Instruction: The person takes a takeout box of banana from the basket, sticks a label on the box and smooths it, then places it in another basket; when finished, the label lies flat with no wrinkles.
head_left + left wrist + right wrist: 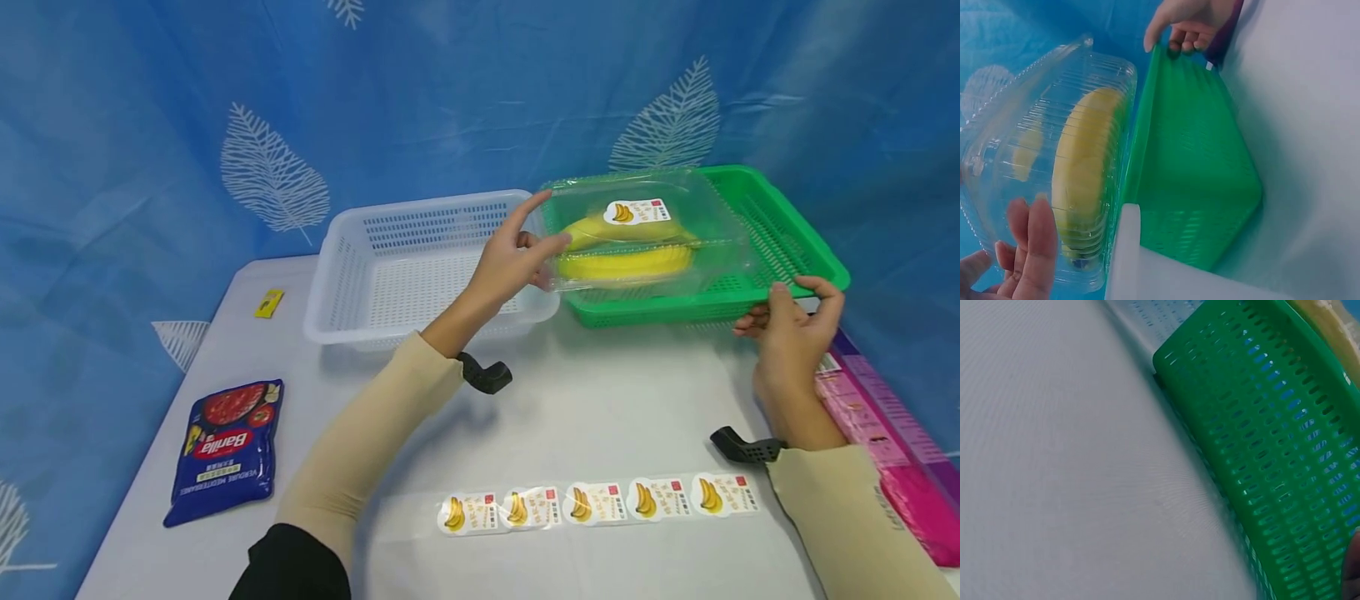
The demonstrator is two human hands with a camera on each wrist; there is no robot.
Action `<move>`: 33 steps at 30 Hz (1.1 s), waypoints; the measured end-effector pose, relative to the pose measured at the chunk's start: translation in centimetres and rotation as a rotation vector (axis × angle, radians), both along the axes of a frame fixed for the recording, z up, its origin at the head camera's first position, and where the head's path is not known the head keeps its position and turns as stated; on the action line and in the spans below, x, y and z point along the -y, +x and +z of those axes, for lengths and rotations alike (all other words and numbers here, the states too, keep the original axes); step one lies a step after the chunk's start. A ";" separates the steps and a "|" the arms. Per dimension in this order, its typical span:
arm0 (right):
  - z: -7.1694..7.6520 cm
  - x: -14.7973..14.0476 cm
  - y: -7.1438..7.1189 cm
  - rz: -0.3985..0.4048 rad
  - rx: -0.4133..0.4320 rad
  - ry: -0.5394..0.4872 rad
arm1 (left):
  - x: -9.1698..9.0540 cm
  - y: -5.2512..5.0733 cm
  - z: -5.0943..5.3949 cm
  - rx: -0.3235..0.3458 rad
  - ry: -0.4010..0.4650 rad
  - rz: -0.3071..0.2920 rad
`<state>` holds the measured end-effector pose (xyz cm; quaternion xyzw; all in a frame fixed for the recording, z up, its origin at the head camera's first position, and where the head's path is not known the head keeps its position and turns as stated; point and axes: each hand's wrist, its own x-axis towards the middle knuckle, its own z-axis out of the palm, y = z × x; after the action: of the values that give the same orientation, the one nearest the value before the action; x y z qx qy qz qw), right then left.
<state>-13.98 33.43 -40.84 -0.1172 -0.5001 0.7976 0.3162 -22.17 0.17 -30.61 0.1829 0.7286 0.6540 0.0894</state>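
Observation:
My left hand (506, 262) pinches the near left end of a clear plastic clamshell box (716, 227), which holds yellow bananas (626, 264). A white banana label (637, 212) is on its lid. The box is above the left part of a green basket (798, 233); in the left wrist view the box (1035, 103) is tilted beside the basket's rim. With thumb and fingers, my right hand (797, 350) grips the basket's near right corner. Only a bit of that hand's finger (1352, 569) shows in the right wrist view, beside the green basket wall (1260, 444).
Left of the green basket stands a white basket (337, 287). A strip of several banana labels (600, 504) lies at the front. A blue Barilla pouch (228, 450) and a small yellow packet (269, 303) lie left, a pink-purple package (892, 433) right. A blue curtain (465, 100) hangs behind.

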 end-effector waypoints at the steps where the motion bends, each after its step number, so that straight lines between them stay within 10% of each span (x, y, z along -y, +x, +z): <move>1: -0.1 0.0 0.0 -0.002 -0.002 0.001 | -0.3 -0.2 0.0 0.003 0.000 -0.005; 33: -0.8 0.4 -0.7 -0.034 -0.093 0.042 | -7.0 -2.5 -0.5 0.150 -0.280 -0.038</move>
<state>-14.71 33.02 -41.64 -0.0819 -0.4996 0.7860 0.3549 -24.66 7.18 -31.12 0.1329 0.8002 0.5562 0.1805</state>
